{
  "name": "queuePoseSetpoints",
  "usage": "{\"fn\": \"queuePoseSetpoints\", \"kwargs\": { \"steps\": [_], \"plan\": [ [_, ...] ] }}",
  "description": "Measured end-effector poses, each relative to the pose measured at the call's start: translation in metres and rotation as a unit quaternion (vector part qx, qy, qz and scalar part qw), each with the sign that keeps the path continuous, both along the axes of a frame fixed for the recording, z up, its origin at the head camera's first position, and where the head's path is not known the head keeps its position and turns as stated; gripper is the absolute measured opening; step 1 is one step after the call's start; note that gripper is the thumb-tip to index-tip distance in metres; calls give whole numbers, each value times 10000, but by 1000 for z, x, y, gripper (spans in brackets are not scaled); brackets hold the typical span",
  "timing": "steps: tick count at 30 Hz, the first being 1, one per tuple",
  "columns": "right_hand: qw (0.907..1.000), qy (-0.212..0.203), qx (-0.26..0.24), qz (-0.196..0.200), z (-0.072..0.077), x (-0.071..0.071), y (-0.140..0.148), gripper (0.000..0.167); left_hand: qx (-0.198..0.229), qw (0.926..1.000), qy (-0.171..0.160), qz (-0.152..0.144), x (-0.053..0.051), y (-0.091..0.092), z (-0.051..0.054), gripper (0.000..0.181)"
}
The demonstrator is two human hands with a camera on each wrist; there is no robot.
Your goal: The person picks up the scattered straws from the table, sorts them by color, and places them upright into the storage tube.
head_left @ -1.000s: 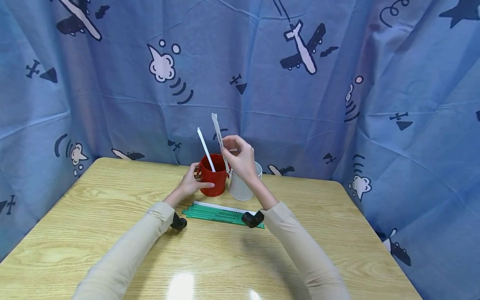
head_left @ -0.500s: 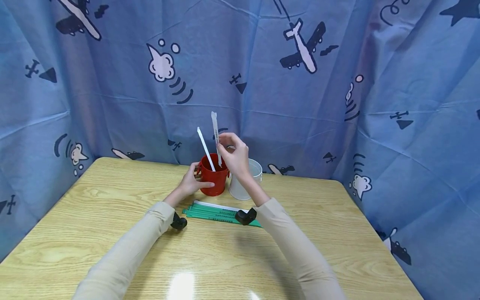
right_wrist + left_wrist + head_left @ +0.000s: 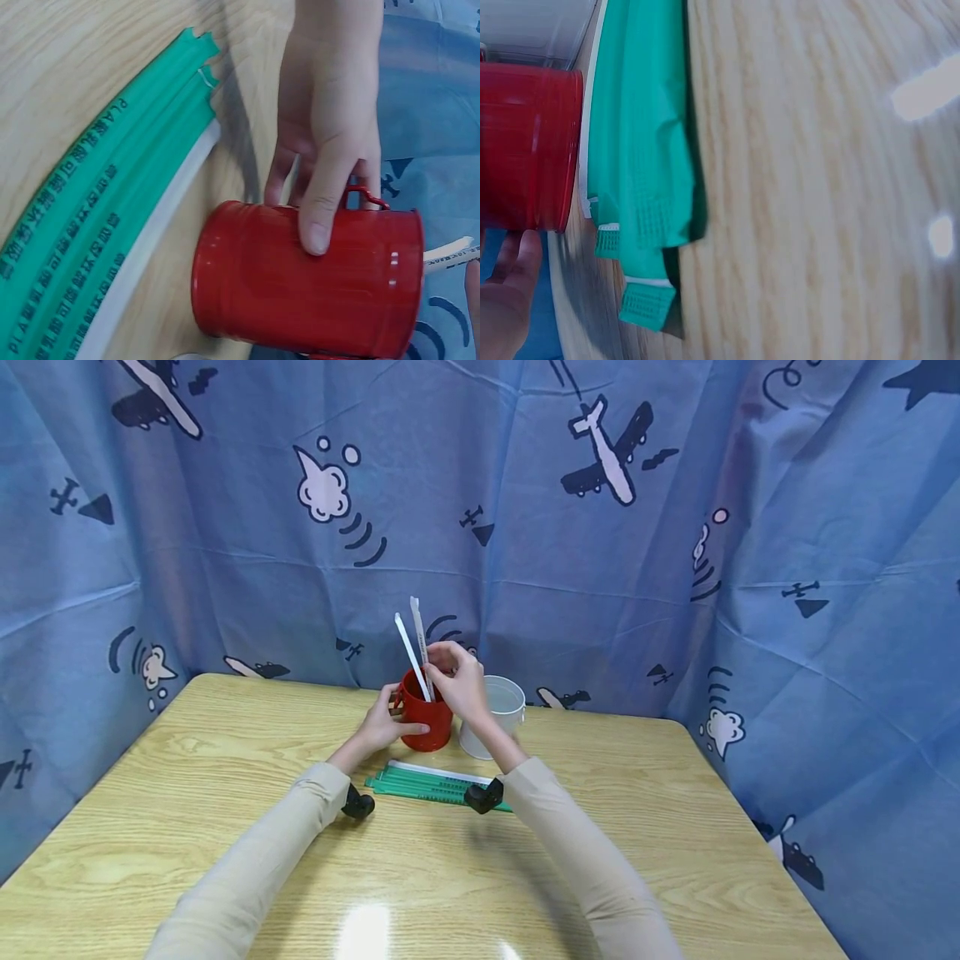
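Note:
My left hand holds a small red bucket at its left side, thumb across the front, near the side handle. The bucket stands upright on the table. One white paper-wrapped straw leans inside it. My right hand, over the bucket's right rim, pinches a second paper-wrapped straw with dark print. That straw's lower end is within the bucket's mouth, beside the first. In the right wrist view only a sliver of the right hand's fingers shows at the edge.
Close to the red bucket's right stands a white bucket, partly behind my right forearm. In front of both lie several green-wrapped straws with a white one along their back edge. A blue patterned curtain hangs behind the wooden table.
My right hand has moved left, bringing its straw from the red bucket's right rim into the mouth and then lower. The left hand and the red bucket stay in place.

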State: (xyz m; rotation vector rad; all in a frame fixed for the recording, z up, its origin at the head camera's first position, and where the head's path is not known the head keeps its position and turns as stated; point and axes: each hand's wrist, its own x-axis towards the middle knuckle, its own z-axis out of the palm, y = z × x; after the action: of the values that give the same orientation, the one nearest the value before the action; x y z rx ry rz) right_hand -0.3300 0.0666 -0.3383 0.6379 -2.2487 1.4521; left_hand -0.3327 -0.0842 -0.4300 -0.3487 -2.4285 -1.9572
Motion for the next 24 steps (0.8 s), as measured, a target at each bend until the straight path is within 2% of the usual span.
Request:
{"fn": "queuePoseSetpoints", "kwargs": {
  "steps": [7, 24],
  "plan": [
    [9996, -200, 178, 51, -10, -4, -1, 22, -30, 10000, 26, -5, 0, 0, -1, 83],
    [9979, -252, 590, -103, -26, -8, -3, 14, -81, 9999, 114, -10, -1, -1, -3, 81]
  ]
}}
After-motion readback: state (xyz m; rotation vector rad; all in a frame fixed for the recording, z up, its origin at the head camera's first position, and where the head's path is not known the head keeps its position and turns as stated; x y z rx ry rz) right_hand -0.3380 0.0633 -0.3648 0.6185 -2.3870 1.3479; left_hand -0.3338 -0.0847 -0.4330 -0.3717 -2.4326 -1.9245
